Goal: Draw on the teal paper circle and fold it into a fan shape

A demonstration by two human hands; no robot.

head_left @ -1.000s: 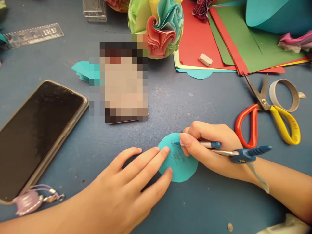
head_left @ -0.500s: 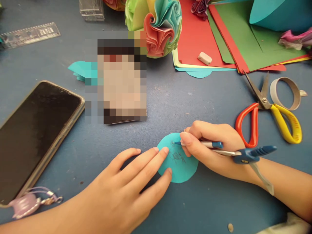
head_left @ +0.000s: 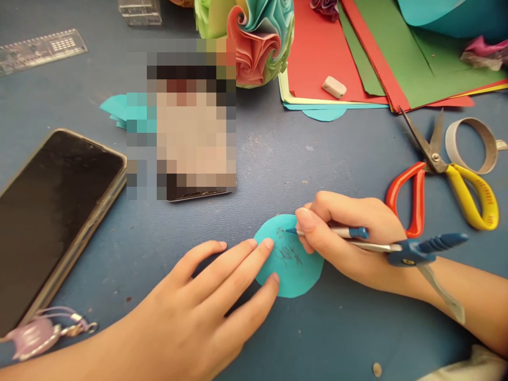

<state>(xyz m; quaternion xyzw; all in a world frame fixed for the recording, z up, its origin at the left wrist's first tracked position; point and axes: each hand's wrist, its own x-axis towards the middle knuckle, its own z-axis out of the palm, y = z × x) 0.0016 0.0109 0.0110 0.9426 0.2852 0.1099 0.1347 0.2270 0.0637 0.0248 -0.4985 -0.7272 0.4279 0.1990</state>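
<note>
A turquoise paper circle (head_left: 296, 280) lies flat on the blue table, with dark pencil marks near its middle. My left hand (head_left: 216, 301) is spread out, its fingertips resting on the circle's left side. Between the thumb and fingers of my right hand (head_left: 349, 243) is a drawing compass (head_left: 410, 253), gripped by its pencil leg. The blue pencil tip touches the paper among the upper marks. The compass hinge and ridged handle stick out over my right wrist; part of the metal leg is hidden behind the hand.
Scissors (head_left: 435, 157) lie open at the right beside a tape roll (head_left: 472, 145). Coloured paper sheets (head_left: 313, 63), an eraser (head_left: 334, 87) and a folded paper ball (head_left: 257, 47) are at the back. To the left are a phone (head_left: 59, 211), a blurred-out upright screen (head_left: 192, 137) and a clear ruler (head_left: 43, 51).
The view has shifted slightly. My right hand has tilted a little, with the compass handle swinging rightward, and a few more marks show near the pencil tip. The left hand stays put.
</note>
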